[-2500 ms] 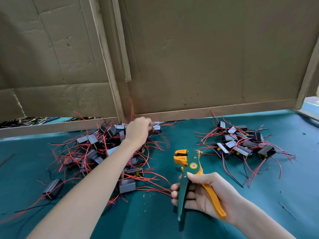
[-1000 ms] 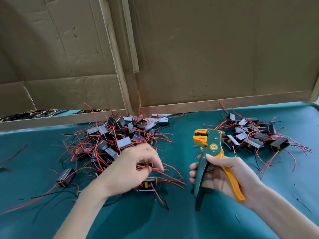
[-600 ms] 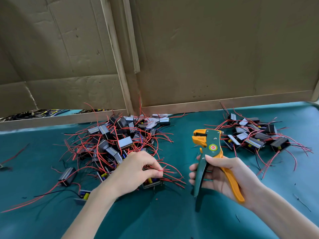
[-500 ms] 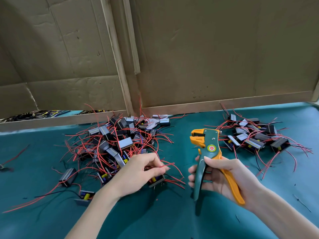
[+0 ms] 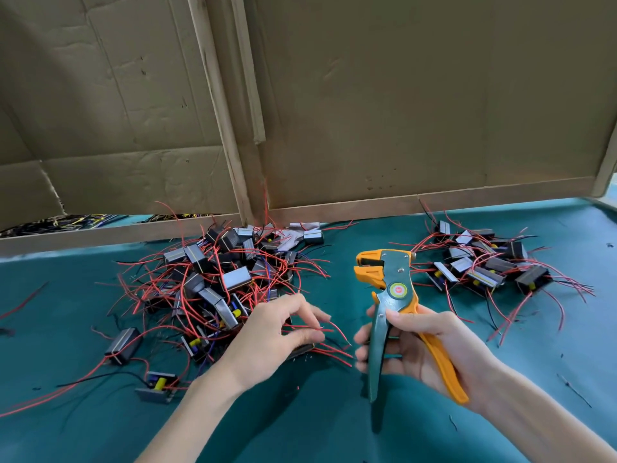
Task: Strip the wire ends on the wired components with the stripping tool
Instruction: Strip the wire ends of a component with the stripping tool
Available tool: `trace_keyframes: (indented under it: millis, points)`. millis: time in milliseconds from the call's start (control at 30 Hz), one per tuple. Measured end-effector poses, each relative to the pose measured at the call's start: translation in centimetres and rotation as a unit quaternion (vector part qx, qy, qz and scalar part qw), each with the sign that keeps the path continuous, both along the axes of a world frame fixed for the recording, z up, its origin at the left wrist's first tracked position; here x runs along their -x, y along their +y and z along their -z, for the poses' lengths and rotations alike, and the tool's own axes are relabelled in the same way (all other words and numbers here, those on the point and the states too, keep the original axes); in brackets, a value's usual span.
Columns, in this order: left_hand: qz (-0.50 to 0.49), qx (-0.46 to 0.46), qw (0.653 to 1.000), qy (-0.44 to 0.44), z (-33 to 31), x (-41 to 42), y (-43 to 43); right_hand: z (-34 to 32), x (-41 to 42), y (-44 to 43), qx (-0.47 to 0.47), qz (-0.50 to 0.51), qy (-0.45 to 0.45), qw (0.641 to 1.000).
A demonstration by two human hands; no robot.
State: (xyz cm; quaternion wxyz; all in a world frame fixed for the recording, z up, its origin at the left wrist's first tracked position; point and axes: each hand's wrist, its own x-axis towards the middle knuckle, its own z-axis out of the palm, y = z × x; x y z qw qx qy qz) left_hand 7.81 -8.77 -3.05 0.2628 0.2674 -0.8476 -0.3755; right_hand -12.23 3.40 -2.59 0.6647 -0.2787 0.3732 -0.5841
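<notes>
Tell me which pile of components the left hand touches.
The larger left pile: the left hand pinches its red wires; the smaller right pile lies apart, untouched.

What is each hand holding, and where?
The right hand grips the stripper by its two handles. The left hand pinches red wires near their free ends.

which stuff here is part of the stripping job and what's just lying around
In the job: stripping tool in the right hand; red wire pinched by the left hand; left pile of wired components; smaller right pile.
Lying about: cardboard wall; dark wires behind the rail; scraps on the green mat.
</notes>
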Motion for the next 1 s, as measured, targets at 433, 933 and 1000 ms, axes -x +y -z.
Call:
trace_keyframes:
  millis: [433,933,1000]
  points:
    - [0.001,0.207,0.978,0.018,0.7,0.2,0.0,0.3,0.2,-0.3,-0.008,0.020,-0.018,1.000]
    - [-0.110,-0.070,0.949,0.286,-2.3,0.3,1.3,-0.3,-0.7,0.8,0.057,-0.051,0.105,0.992]
    - [-0.118,-0.064,0.954,0.268,-2.5,0.3,1.4,-0.2,-1.0,0.9,0.064,-0.067,0.124,0.988]
